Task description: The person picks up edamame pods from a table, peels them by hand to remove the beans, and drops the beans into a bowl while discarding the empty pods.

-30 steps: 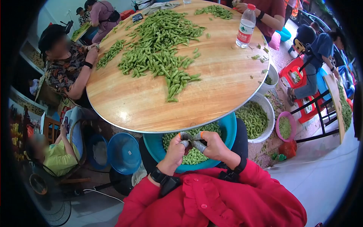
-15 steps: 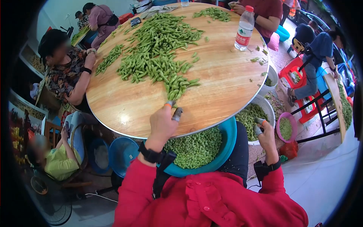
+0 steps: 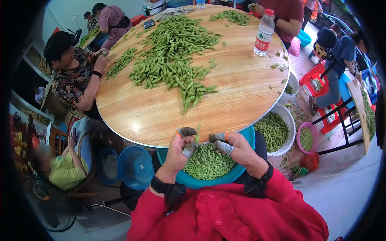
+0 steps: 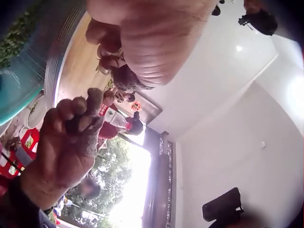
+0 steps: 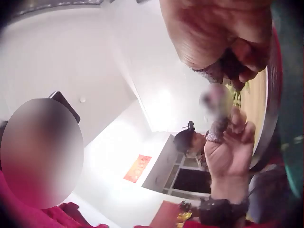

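The left hand (image 3: 173, 156) pinches a slim green pod (image 3: 198, 130) between its thumb and index finger, both wrapped in grey coverings. The grip is narrow, and the pod stands nearly upright, its tip above the fingers. The right hand (image 3: 241, 154) is just beside it on the right, its covered thumb and index finger bent and close together in a narrow grip; whether anything lies between them I cannot tell. Both hands are near the near edge of a round, light-brown wooden table (image 3: 231, 98) with a metal rim, above a round teal plastic basin (image 3: 195, 184) of pale green shelled beans (image 3: 209, 165).

On the table, a large heap of green pods (image 3: 173, 48) spreads from the far side toward the middle and narrows at its near end. A smaller group of pods (image 3: 122, 63) lies to its left, and another small pile (image 3: 230, 17) lies at the far right. A clear plastic bottle with a red cap and a red-and-white label (image 3: 263, 37) stands upright on the right.

On the floor at the right are a white basket (image 3: 286, 148) of pods and a pink basin (image 3: 298, 137) of green contents. A blue plastic basin (image 3: 137, 170) is at the left. A person in a dark patterned shirt (image 3: 78, 78) sits at the table's left side; nearer, a person in a yellow-green top (image 3: 69, 172) holds a phone (image 3: 74, 135).
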A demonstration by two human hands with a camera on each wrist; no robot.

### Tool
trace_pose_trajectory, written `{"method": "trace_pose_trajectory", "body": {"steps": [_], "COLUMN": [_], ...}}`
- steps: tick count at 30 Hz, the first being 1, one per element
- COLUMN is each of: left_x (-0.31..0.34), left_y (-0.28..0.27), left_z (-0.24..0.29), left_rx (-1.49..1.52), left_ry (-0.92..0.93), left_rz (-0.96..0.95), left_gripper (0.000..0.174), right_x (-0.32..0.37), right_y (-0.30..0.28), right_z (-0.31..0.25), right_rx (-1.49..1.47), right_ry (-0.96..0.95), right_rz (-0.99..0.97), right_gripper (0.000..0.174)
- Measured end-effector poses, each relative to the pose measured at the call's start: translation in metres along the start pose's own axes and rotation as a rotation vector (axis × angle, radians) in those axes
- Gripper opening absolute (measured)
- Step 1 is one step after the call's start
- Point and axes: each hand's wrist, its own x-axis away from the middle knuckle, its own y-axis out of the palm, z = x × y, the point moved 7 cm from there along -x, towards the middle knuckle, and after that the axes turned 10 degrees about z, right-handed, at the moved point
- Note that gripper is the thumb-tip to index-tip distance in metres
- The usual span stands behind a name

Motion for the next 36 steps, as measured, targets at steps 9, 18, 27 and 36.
{"method": "trace_pose_trajectory", "body": {"steps": [9,18,27,36], "left_x": [0.018,0.023,0.025,0.024], "left_y": [0.029,0.03,0.032,0.033], "left_z": [0.007,0.009,0.002,0.001], "left_rx": [0.181,0.07,0.012,-0.054], "left_ry": [-0.075,0.001,-0.071,-0.09], "left_rz": [-0.156,-0.27,-0.354,-0.37], "left_gripper": [0.038,0.038,0.037,0.037], "right_x": [0.013,0.015,0.02,0.016], "right_y": [0.015,0.02,0.017,0.017], "right_z": [0.0,0.003,0.001,0.011], "right_rx": [-0.205,-0.148,-0.239,-0.198], "right_ry": [0.135,0.178,0.213,0.147], "right_rz": [-0.066,-0.102,-0.103,-0.084], "right_gripper": [0.021,0.021,0.017,0.016]}}
